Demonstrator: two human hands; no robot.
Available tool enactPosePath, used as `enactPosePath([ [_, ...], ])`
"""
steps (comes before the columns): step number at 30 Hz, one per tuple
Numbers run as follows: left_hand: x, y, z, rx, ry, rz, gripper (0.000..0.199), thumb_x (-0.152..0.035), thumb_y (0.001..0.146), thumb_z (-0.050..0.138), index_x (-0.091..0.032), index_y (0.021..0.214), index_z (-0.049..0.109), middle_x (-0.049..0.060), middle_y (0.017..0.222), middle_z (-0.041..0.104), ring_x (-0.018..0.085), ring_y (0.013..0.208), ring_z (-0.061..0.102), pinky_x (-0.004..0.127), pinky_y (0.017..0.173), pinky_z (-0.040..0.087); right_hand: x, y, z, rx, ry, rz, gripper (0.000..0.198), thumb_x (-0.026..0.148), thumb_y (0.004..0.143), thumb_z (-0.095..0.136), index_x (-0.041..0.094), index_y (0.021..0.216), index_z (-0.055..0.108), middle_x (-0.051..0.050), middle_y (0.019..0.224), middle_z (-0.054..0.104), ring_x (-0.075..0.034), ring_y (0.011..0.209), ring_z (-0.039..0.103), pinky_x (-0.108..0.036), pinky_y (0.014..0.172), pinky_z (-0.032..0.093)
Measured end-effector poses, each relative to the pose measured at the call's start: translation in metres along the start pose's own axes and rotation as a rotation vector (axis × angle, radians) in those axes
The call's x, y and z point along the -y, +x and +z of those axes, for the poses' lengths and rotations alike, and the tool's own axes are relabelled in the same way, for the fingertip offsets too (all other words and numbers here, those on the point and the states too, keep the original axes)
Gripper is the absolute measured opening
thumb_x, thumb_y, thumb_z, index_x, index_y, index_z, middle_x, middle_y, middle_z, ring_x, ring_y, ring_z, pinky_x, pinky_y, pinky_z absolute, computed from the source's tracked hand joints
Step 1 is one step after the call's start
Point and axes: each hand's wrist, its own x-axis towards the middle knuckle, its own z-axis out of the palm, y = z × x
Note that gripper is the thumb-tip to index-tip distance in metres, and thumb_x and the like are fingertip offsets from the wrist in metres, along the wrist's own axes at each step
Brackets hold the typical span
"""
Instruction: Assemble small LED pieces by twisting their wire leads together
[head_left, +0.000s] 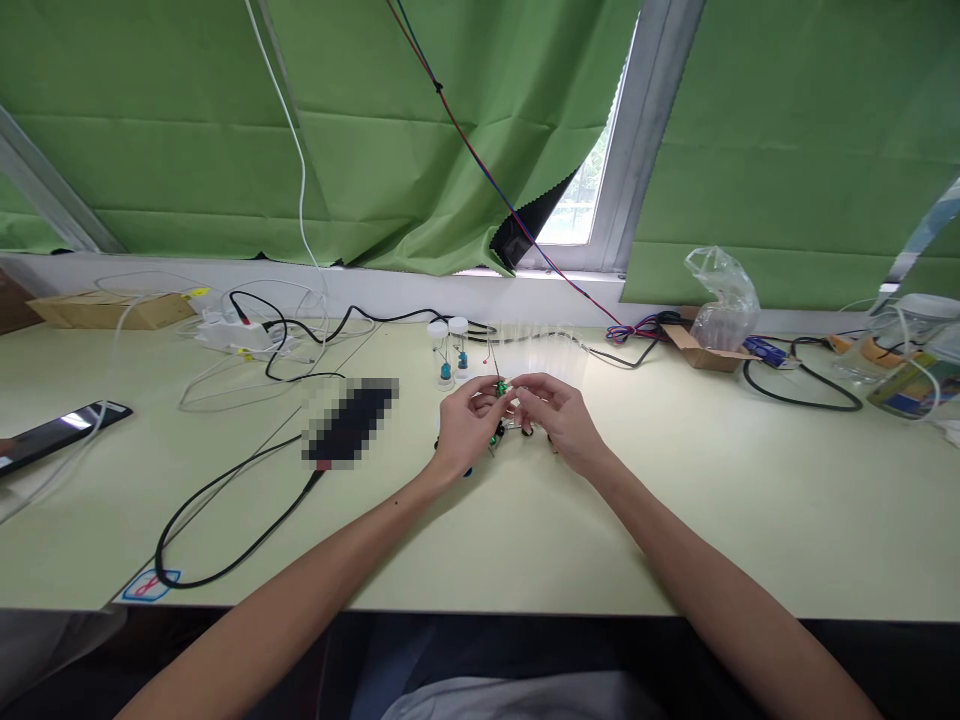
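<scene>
My left hand [471, 425] is closed, its fingertips pinching a small shiny green piece with a thin metal wire [496, 362] standing up from it. My right hand [561, 420] meets it fingertip to fingertip at the same piece. Its fingers are pinched together, and what lies between them is too small to make out. Under and between both hands lie several small dark, green and blue parts, partly hidden by the fingers. Just beyond, two clear vials with white caps [458, 326] stand with blue pieces inside. Beside them is a row of clear tubes [536, 345].
A pixelated dark device with a black cable [225, 470] lies to my left, a phone [64, 435] farther left. A white power strip [232, 332] and cables run along the back. At right are a cardboard box [701, 352] with a plastic bag and clear jars [926, 320].
</scene>
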Motion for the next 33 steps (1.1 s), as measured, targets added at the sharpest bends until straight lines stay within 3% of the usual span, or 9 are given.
enactPosePath([
  [12,0.003,-0.002,0.001,-0.007,0.064,0.041,0.032,-0.036,0.075,0.072,-0.014,0.097,0.065,0.004,0.081,0.065,0.016,0.066,0.067,0.032,0.067,0.06,0.004,-0.001,0.002,-0.077,-0.06,-0.002,0.028,0.046,0.081,0.068,0.018,0.085,0.067,-0.002,0.076,0.063,-0.01,0.056,0.054,-0.028,0.054,0.043],
  [19,0.009,-0.002,-0.001,-0.016,0.114,0.131,0.03,-0.037,0.078,0.069,-0.016,0.1,0.066,0.005,0.086,0.066,0.015,0.067,0.066,0.031,0.067,0.06,0.0,0.001,-0.003,-0.05,0.056,0.039,0.032,0.049,0.081,0.067,0.018,0.087,0.07,-0.002,0.076,0.063,-0.01,0.055,0.054,-0.027,0.052,0.04],
  [33,-0.001,-0.003,0.002,-0.043,0.065,0.076,0.032,-0.036,0.073,0.073,-0.015,0.096,0.067,0.005,0.085,0.067,0.016,0.07,0.067,0.03,0.066,0.06,0.007,-0.001,-0.002,0.047,0.209,0.116,0.027,0.044,0.084,0.065,0.02,0.094,0.067,-0.003,0.082,0.067,-0.011,0.06,0.056,-0.027,0.055,0.04],
])
